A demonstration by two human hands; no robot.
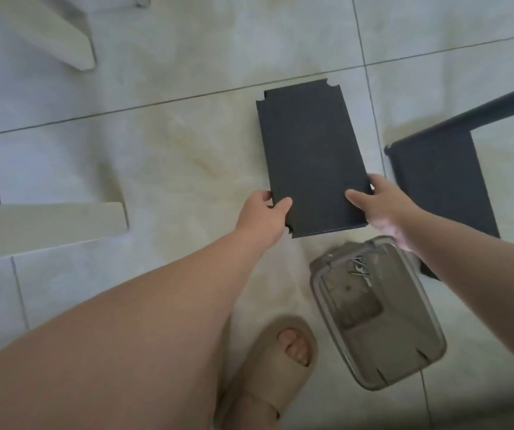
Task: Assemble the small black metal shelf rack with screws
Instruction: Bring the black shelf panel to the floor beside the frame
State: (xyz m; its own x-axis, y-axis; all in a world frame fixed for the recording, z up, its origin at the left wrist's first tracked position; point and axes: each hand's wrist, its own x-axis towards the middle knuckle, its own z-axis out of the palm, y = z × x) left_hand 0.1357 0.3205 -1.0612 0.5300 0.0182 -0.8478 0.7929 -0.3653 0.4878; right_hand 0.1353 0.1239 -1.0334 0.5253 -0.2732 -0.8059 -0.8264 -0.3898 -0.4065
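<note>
A flat black metal shelf panel (310, 156) with notched corners hangs just above the tiled floor, held at its near end. My left hand (263, 217) grips its near left corner, thumb on top. My right hand (380, 203) grips its near right corner. To the right stands a partly built black rack piece (442, 178) with a long black bar (494, 105) running to the upper right. Several silver screws (359, 266) lie in a grey plastic tray (383, 346) on the floor below my right wrist.
Pale furniture legs stand at the upper left (63, 35) and at the left (44, 226). My bare leg and a beige slipper (274, 377) fill the lower left and bottom middle. Pale floor tiles (162, 144) lie left of the panel.
</note>
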